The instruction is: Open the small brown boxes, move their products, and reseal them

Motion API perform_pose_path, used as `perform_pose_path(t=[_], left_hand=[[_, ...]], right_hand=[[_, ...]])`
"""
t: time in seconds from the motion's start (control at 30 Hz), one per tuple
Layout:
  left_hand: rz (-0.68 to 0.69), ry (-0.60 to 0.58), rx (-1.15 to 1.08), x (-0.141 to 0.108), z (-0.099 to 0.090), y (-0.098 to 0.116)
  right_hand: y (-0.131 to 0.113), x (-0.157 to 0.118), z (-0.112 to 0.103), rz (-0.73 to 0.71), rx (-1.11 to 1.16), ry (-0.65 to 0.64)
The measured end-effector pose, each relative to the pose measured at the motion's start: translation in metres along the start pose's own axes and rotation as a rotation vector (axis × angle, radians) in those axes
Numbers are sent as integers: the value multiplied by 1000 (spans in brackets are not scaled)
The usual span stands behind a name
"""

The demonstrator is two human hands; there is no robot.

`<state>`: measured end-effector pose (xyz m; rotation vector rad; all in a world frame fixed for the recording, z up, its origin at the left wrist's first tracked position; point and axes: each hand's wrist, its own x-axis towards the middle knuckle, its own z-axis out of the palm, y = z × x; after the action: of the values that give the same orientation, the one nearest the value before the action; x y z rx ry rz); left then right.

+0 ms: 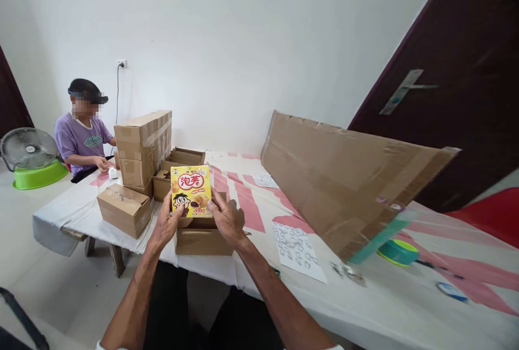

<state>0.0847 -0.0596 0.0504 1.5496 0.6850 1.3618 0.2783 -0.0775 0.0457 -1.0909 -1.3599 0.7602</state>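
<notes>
Both of my hands hold a yellow snack box [191, 183] upright, its printed front with red lettering and a cartoon face turned toward me. My left hand [165, 224] grips its lower left side, thumb on the front. On the lower right side is my right hand [227, 219], its thumb also on the front. Below and behind the yellow box stands an open brown carton [205, 242], partly hidden by my hands. A closed, taped carton [124, 209] lies to the left. Further open cartons [184, 156] stand behind.
Stacked cartons [141, 147] rise at the left, beside a seated person [83, 136]. A large cardboard panel [344, 177] leans across the right side. Printed sheets [299, 250], a teal tape roll [398, 253] and a fan [29, 148] are also in view.
</notes>
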Motion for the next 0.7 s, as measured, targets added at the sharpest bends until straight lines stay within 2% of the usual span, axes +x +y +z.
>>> perform_pose_path(t=[0.13,0.3,0.4,0.5,0.7], left_hand=[[-6,-27,-9,3,-7,-3],[-17,-66,3,11,-18,5],[-26,-95,-86,17,-26,13],[17,-74,-146,20,-34,26],[101,-140,-62,20,-34,50]], right_hand=[[-3,-3,0,-64,5,11],[-11,-6,-5,-101,-6,15],[-13,-5,-7,-101,63,-25],[-18,-3,-8,-101,104,-87],[-42,2,-11,-148,173,-167]])
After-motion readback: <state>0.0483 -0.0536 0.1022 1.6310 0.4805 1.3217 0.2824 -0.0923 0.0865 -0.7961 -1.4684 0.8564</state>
